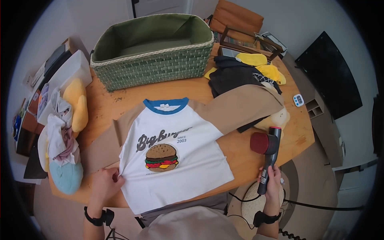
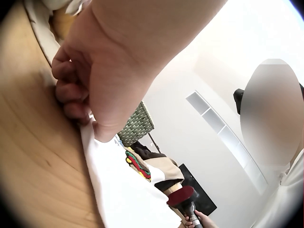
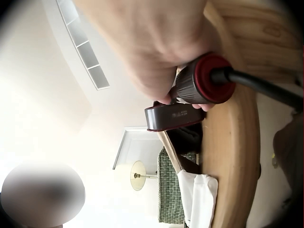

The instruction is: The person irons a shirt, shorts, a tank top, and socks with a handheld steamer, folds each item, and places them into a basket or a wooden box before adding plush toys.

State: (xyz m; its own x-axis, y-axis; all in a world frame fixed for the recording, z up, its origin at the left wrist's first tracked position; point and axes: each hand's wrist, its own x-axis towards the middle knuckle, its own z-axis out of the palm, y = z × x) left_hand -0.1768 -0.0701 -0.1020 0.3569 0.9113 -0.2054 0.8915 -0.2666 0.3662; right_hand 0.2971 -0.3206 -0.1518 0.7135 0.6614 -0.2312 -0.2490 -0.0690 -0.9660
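White shirt [image 1: 194, 160], side edge between fingertips [image 1: 119, 184] of left hand [image 1: 106, 185]

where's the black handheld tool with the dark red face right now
In the head view, the handheld tool is on the right, in the right hand near the table's front edge, beside the shirt.

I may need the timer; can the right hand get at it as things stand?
Probably not yet: the right hand grips the steamer, though nothing covers the timer on the table.
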